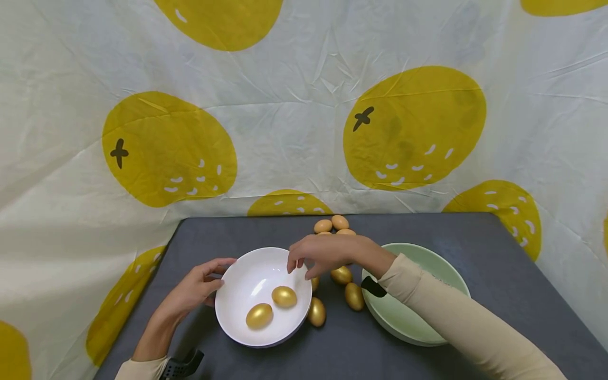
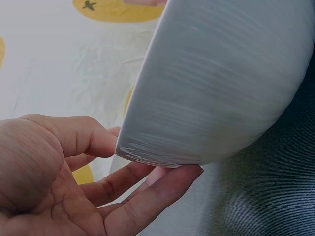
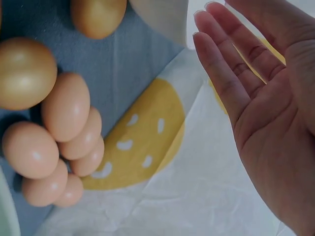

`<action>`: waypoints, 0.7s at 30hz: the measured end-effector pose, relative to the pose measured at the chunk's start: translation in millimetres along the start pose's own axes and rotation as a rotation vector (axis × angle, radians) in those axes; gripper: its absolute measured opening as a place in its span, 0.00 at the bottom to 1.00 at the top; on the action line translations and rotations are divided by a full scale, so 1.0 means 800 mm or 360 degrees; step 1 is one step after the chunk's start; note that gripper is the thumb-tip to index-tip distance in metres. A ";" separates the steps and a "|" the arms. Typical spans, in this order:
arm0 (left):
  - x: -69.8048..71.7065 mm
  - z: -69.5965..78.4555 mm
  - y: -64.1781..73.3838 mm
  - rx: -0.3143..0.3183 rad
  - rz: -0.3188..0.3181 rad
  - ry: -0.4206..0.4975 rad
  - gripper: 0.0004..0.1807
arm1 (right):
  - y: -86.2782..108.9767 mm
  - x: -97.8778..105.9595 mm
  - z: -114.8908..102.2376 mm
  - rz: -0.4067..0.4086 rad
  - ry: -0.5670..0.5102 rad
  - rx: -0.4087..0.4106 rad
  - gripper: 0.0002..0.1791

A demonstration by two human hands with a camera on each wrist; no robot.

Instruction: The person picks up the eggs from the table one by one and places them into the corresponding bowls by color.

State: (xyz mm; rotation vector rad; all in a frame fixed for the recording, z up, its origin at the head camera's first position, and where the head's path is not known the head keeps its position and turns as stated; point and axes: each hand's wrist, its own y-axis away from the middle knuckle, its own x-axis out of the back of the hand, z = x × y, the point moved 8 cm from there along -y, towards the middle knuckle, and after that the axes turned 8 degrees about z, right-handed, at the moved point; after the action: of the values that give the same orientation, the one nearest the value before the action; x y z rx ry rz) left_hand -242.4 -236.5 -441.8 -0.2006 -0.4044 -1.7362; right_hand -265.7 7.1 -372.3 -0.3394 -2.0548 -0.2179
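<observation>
A white bowl (image 1: 247, 295) stands on the dark table with two gold eggs, one nearer (image 1: 259, 316) and one farther right (image 1: 284, 297), lying in it. My left hand (image 1: 197, 285) holds the bowl at its left side. In the left wrist view the thumb meets the rim while the fingers lie along the outer wall (image 2: 216, 93). Over the bowl's far right rim hovers my right hand (image 1: 323, 252), fingers loosely bent downward. Its palm shows bare in the right wrist view, with the fingertips (image 3: 203, 42) overlapping the bowl's edge.
Several gold eggs (image 1: 353, 296) lie between the white bowl and a pale green bowl (image 1: 418, 335), which my right forearm crosses. Behind them, brown eggs (image 3: 65, 106) sit clustered toward the back edge of the table (image 1: 228, 232). A patterned cloth (image 1: 285, 142) hangs behind.
</observation>
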 end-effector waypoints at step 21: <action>0.000 -0.001 0.000 0.0015 -0.0004 -0.0013 0.28 | 0.046 0.010 0.041 0.0074 -0.0008 -0.0123 0.19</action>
State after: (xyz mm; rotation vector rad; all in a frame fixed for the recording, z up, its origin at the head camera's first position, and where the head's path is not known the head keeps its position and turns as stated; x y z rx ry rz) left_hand -242.4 -236.8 -442.3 -0.2008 -0.4189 -1.7359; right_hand -284.5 53.1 -380.9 -0.4352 -2.0447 -0.2685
